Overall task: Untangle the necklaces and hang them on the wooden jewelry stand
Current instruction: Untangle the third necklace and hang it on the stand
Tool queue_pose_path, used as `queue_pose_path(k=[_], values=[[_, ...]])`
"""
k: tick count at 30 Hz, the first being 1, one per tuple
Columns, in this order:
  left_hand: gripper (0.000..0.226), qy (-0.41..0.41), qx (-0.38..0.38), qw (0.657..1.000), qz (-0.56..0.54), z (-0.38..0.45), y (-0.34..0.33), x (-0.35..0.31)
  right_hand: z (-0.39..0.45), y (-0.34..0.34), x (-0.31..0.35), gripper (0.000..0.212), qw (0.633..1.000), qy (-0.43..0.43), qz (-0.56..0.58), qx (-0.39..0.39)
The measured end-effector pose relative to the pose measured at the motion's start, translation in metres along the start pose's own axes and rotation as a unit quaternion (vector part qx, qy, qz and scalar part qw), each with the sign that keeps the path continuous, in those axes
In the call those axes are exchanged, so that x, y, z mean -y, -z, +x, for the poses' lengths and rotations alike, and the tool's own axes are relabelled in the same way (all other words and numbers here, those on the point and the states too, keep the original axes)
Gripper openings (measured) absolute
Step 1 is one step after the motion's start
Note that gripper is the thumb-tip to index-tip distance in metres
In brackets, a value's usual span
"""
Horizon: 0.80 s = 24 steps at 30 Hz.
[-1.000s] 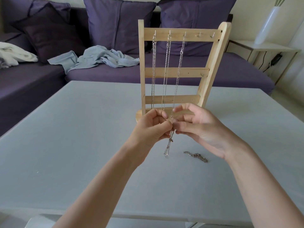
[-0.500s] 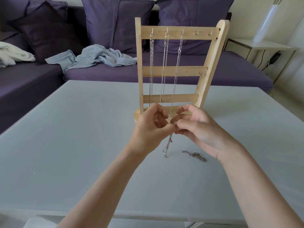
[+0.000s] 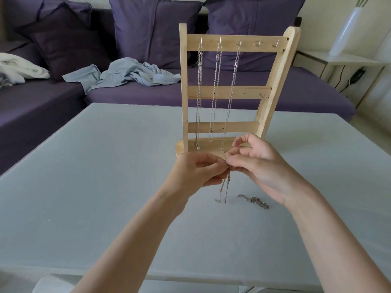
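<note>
Both hands meet above the grey surface, just near of the stand. The left hand and the right hand each pinch the same thin chain between fingertips — their grips touch at the pinch, and the chain's loose ends dangle below, reaching down to the surface. Just right of those ends a bunched chain lies flat on the surface, apart from both hands. Farther off stands the wooden stand, upright, with three necklaces hanging straight from the left three hooks of its top bar — the two right hooks are bare. Beyond the surface a purple sofa holds a crumpled blue cloth, and a white vase stands far right.
</note>
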<state>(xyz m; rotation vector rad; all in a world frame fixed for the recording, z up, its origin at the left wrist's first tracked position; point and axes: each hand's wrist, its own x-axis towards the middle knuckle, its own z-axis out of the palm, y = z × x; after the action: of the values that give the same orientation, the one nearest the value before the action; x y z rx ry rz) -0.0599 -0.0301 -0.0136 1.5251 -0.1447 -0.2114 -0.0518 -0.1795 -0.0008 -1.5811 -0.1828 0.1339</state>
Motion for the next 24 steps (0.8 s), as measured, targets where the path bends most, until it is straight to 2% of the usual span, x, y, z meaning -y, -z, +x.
queue_pose_path(k=[5,9,15,21,24], values=[[0.01,0.043,0.049,0.997,-0.048,-0.0001,0.0057,-0.0026,-0.0006,0.0012,0.0025,0.024,0.999,-0.004,0.042,0.02],[0.011,0.058,0.057,0.996,-0.042,0.0005,0.006,-0.0044,-0.0016,0.0015,0.0039,0.023,0.998,-0.017,0.048,0.041],[0.016,0.097,0.061,0.992,-0.046,0.0027,0.0037,-0.0034,-0.0019,-0.0012,0.0022,0.024,0.999,-0.023,0.025,0.032],[0.017,0.112,0.071,0.982,-0.132,0.0027,0.0024,-0.0075,-0.0012,0.0001,0.0047,0.029,0.99,-0.036,0.129,0.041],[0.021,0.11,0.063,0.982,-0.139,0.0031,0.0028,-0.0087,-0.0013,-0.0013,0.0052,0.026,0.99,-0.041,0.134,0.033]])
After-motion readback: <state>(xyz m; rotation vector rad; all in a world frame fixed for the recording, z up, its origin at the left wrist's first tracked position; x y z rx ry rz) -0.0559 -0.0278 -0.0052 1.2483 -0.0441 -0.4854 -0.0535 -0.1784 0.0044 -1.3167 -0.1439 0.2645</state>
